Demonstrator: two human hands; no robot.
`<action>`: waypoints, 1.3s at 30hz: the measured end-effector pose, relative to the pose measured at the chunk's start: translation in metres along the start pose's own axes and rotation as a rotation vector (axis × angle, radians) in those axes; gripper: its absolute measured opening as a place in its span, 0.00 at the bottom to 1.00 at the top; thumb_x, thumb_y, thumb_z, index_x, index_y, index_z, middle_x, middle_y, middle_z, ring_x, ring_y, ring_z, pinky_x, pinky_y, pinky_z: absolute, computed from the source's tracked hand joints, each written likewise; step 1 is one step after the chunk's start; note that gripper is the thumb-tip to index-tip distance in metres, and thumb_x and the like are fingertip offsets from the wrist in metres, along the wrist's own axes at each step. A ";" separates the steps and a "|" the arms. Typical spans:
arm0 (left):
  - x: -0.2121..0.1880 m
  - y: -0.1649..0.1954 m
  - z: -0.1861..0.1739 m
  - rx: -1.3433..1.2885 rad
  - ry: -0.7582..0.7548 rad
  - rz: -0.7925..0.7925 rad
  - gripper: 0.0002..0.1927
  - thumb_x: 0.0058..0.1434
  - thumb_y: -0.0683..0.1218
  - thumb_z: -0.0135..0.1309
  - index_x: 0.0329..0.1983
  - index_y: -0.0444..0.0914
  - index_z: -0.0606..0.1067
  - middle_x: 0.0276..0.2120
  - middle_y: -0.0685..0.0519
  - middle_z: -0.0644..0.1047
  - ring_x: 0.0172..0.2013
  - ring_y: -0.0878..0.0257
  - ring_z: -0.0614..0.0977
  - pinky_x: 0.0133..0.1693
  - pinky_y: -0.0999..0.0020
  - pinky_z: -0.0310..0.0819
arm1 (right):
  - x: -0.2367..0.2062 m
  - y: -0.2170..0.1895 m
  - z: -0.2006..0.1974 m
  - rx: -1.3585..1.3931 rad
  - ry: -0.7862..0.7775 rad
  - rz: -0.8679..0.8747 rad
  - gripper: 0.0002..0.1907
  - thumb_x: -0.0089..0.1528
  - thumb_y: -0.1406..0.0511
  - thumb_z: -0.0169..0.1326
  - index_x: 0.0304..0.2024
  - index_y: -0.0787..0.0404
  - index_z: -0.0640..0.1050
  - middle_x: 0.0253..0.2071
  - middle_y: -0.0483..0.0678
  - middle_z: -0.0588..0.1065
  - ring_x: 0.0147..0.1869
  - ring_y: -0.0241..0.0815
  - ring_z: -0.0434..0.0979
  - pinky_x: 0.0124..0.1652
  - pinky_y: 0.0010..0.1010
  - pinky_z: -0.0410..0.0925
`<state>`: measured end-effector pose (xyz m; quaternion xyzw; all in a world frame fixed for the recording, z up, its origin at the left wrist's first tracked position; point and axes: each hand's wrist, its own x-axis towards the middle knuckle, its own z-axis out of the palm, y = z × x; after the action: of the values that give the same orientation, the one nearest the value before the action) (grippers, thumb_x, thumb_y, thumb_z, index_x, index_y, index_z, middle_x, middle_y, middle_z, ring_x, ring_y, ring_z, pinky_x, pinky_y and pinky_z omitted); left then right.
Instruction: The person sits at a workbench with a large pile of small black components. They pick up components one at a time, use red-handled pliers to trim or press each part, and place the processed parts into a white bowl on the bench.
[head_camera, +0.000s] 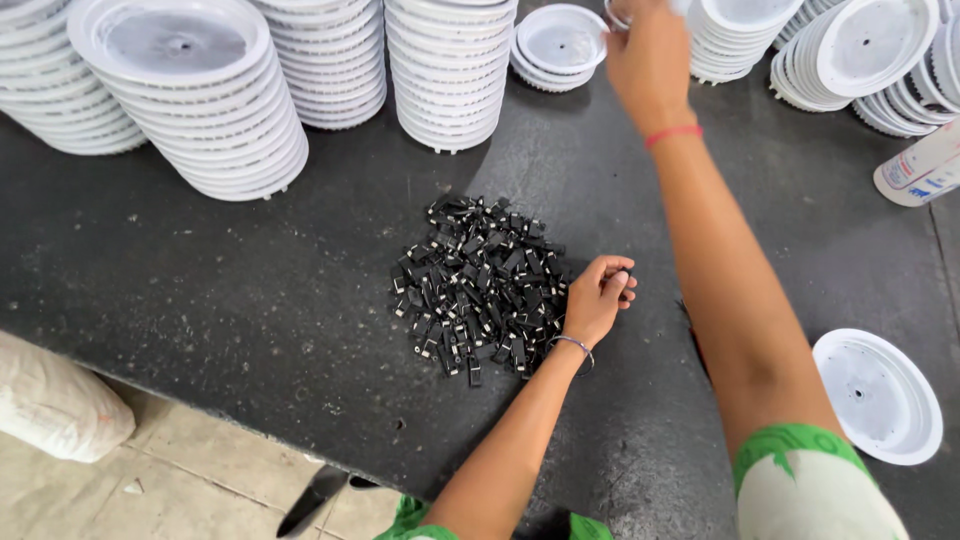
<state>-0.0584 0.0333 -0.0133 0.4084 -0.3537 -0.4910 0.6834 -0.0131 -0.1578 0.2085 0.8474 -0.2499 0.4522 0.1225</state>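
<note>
A heap of several small black clip parts lies in the middle of the dark table. My left hand rests at the heap's right edge, fingers curled around a black clip. My right hand reaches to the far side of the table, next to a low stack of white round plastic housings, its fingers closed on the rim of a white housing at the top edge of the view. A red band circles that wrist and a thin bracelet the left wrist.
Tall stacks of white round housings line the back of the table, with more leaning at the far right. A single white housing lies at the near right. A white bottle lies at the right edge. A white sack sits on the floor.
</note>
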 end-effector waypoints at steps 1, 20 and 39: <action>-0.001 0.000 0.001 -0.015 0.001 0.004 0.09 0.72 0.39 0.47 0.52 0.35 0.74 0.38 0.51 0.79 0.33 0.68 0.81 0.35 0.72 0.79 | -0.019 -0.012 -0.003 0.043 -0.029 -0.048 0.06 0.58 0.72 0.58 0.37 0.60 0.82 0.35 0.54 0.79 0.39 0.57 0.79 0.38 0.45 0.70; -0.002 -0.013 0.004 0.166 -0.080 0.086 0.19 0.68 0.30 0.45 0.60 0.35 0.72 0.47 0.46 0.81 0.40 0.63 0.84 0.43 0.70 0.80 | -0.318 -0.073 -0.164 0.549 -0.192 0.986 0.08 0.67 0.68 0.58 0.45 0.67 0.82 0.38 0.44 0.80 0.40 0.30 0.78 0.40 0.22 0.72; -0.009 -0.017 -0.008 -0.224 -0.318 -0.224 0.20 0.74 0.41 0.45 0.67 0.29 0.66 0.58 0.42 0.78 0.55 0.55 0.83 0.57 0.60 0.81 | -0.358 -0.054 -0.176 0.443 -0.008 0.866 0.04 0.70 0.74 0.57 0.47 0.67 0.79 0.40 0.45 0.80 0.40 0.31 0.80 0.41 0.23 0.74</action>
<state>-0.0605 0.0407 -0.0330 0.2840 -0.3528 -0.6582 0.6014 -0.2756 0.0766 0.0117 0.6727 -0.4779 0.5008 -0.2613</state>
